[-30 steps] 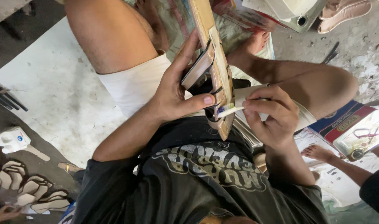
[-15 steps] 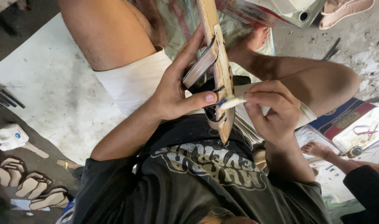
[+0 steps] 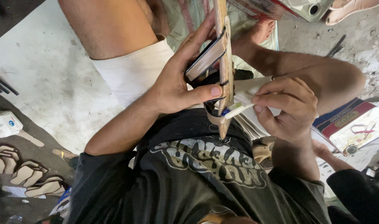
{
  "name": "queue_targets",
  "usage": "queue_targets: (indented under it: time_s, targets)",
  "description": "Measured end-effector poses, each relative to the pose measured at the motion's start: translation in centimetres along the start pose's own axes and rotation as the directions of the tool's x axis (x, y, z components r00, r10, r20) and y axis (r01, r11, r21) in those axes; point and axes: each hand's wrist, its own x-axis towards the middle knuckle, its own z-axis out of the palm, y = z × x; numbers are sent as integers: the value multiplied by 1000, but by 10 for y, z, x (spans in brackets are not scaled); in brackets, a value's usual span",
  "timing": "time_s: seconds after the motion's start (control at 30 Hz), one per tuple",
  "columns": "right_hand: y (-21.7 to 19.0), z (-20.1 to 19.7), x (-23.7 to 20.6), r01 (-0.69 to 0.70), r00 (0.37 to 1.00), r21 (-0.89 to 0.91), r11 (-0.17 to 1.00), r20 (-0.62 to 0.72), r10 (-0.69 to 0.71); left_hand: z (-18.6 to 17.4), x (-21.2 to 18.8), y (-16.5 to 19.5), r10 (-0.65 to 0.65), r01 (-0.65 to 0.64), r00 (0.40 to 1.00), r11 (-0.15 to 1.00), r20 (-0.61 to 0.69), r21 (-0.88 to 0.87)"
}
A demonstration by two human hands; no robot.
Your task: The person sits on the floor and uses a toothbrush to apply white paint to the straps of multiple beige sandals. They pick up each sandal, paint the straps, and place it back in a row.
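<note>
**Wooden strip braced edge-on, applicator stick at its lower end**

My left hand [image 3: 177, 85] is closed on a dark flat sole piece [image 3: 206, 58] and clamps it against a long wooden strip [image 3: 225, 62]. The thumb lies across the near face and the fingers wrap behind, so the strip stands edge-on toward me, its lower tip against my dark shirt [image 3: 198, 166]. I judge this hold keeps the strip from twisting while the other hand works on it.

My right hand [image 3: 287, 108] is pinched narrow on a thin white stick [image 3: 238, 110], thumb and first fingers bunched at its outer end. The stick's inner tip meets the strip just below my left thumb, where a tan band [image 3: 213, 118] loops around the wood. Something small and blue shows at the contact point; I cannot tell what it is.

Outward of the right grip, on the floor, sits a flat red-and-blue tin [image 3: 351, 124]. Below that wrist another person's hand [image 3: 322, 149] and dark sleeve [image 3: 359, 195] come in close, the nearest thing that could crowd my right elbow. Far to the left of the left grip lie pale cut sole shapes [image 3: 27, 178] and a white bottle [image 3: 4, 123], well apart from the work. My bent knees flank both hands.
</note>
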Motion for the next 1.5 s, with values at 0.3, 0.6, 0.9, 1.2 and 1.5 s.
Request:
queue_targets:
  time_s: [0.3, 0.6, 0.9, 1.2, 1.5]
  targets:
    - [-5, -5, 9, -5, 1000, -7, 1000, 21, 5, -3, 3, 11, -92, 92, 996, 995, -16, -37]
    - [-11, -7, 12, 12, 994, 6, 1000, 106, -13, 1, 0, 10, -192, 170, 981, 925, -32, -340]
    - [28, 41, -46, -483, 839, 268, 834, -132, 528, 12, -2, -8, -187, 172, 982, 852, 20, -494]
    - [72, 97, -6, -93, 917, 970, -225, 171, 360, 41, 13, -43, -179, -97, 906, 795, -383, -599]
    - [127, 50, 57, -280, 895, 934, 221, 171, 412, 39, 30, -12, 147, 178, 874, 790, -463, 587]
